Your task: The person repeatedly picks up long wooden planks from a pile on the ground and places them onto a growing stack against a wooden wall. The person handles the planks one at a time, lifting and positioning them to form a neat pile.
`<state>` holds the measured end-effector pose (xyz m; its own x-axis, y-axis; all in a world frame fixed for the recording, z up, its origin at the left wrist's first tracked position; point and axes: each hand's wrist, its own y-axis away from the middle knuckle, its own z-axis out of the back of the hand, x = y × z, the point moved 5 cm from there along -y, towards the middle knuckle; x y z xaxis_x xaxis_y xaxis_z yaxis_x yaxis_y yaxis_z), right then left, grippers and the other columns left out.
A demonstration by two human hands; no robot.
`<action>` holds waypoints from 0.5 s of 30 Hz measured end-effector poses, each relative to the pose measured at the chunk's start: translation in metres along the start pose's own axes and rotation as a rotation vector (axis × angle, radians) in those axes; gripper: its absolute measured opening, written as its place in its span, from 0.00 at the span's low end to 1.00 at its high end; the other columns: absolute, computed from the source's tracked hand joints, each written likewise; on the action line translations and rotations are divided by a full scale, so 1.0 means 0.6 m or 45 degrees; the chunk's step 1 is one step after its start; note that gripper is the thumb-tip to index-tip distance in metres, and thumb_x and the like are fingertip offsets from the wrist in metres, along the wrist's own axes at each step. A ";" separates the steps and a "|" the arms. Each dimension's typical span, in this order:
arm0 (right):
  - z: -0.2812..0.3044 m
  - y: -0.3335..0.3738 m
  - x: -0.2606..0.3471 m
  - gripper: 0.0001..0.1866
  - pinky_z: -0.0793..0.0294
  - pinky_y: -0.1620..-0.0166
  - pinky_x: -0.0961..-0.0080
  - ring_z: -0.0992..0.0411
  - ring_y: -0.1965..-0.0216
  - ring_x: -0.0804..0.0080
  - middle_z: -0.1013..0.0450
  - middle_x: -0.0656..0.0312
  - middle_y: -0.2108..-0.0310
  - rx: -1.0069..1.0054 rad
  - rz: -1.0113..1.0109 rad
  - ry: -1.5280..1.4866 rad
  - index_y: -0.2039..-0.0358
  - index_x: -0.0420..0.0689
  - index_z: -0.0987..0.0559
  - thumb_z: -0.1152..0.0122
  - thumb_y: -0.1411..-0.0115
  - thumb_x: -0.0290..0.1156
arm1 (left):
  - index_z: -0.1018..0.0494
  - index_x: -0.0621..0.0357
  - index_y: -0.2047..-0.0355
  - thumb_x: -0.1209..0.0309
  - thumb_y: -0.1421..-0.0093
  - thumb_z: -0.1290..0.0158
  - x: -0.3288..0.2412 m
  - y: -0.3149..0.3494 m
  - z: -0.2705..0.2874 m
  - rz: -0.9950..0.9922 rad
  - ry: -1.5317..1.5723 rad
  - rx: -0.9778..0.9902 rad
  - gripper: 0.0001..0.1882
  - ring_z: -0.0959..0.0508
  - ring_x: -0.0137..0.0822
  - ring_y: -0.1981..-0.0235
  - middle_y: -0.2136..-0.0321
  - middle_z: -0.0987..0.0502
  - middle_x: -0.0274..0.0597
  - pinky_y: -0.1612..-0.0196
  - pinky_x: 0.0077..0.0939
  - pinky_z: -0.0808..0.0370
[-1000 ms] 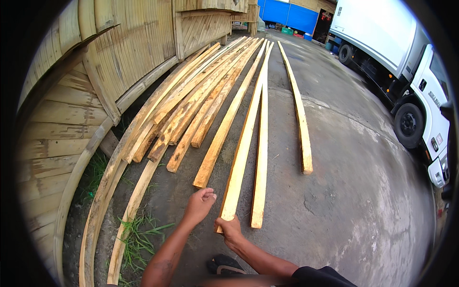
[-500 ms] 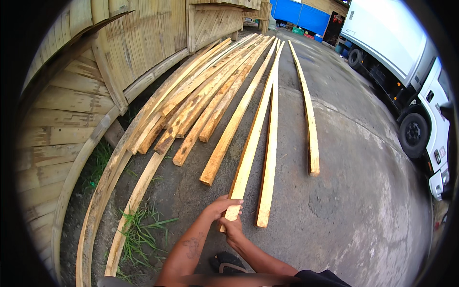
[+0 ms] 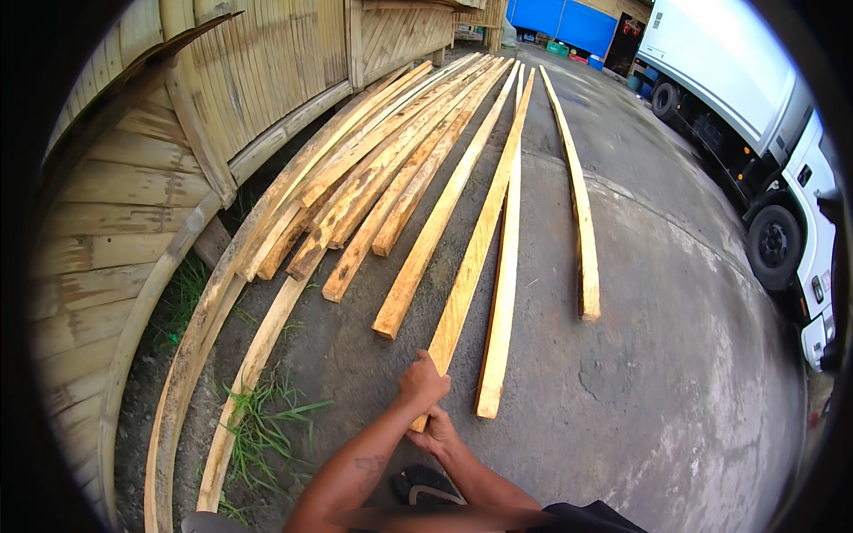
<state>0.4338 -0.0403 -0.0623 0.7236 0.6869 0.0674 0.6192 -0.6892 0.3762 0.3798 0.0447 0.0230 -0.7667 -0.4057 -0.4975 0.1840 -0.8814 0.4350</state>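
A long, pale squared wooden beam is held by its near end in both hands, its saw-marked face upward. My left hand wraps over the beam a little way in from the end. Closer to me, my right hand is closed around the tip from below and the right. The beam's far part crosses another wooden beam lying just to its right. On the left, a darker-edged beam rests on the ground, apart from my hands.
Several rough beams lie piled along a bamboo wall at the left. A lone beam lies on the concrete to the right. Grass tufts grow at lower left. A white truck stands at far right; a blue tarp hangs behind.
The held beam has rolled, bringing a saw-marked face up in place of a smoother one. My left hand has turned over onto the beam. The far end shifted slightly right.
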 end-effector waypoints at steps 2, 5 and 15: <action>0.002 -0.002 -0.001 0.24 0.32 0.39 0.55 0.29 0.48 0.59 0.28 0.55 0.51 0.001 -0.013 -0.001 0.49 0.40 0.29 0.41 0.49 0.22 | 0.43 0.75 0.44 0.56 0.46 0.39 0.004 -0.002 -0.002 -0.014 -0.008 -0.004 0.41 0.21 0.59 0.54 0.57 0.23 0.66 0.50 0.45 0.24; 0.007 -0.005 -0.001 0.24 0.32 0.40 0.55 0.28 0.48 0.59 0.28 0.56 0.51 -0.021 -0.005 0.029 0.49 0.41 0.30 0.41 0.49 0.23 | 0.42 0.75 0.44 0.56 0.47 0.39 0.008 -0.003 -0.003 -0.035 -0.010 -0.016 0.41 0.21 0.59 0.54 0.57 0.23 0.66 0.51 0.46 0.24; -0.010 0.001 0.007 0.27 0.29 0.44 0.59 0.29 0.47 0.62 0.29 0.59 0.50 -0.201 0.109 0.439 0.43 0.43 0.34 0.39 0.43 0.27 | 0.42 0.70 0.40 0.59 0.49 0.35 0.033 -0.029 -0.013 -0.001 0.499 0.268 0.43 0.23 0.52 0.49 0.51 0.25 0.62 0.47 0.40 0.26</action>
<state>0.4353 -0.0366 -0.0563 0.6090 0.6841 0.4014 0.4870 -0.7220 0.4916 0.3661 0.0500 -0.0005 -0.4685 -0.5020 -0.7269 0.0232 -0.8295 0.5580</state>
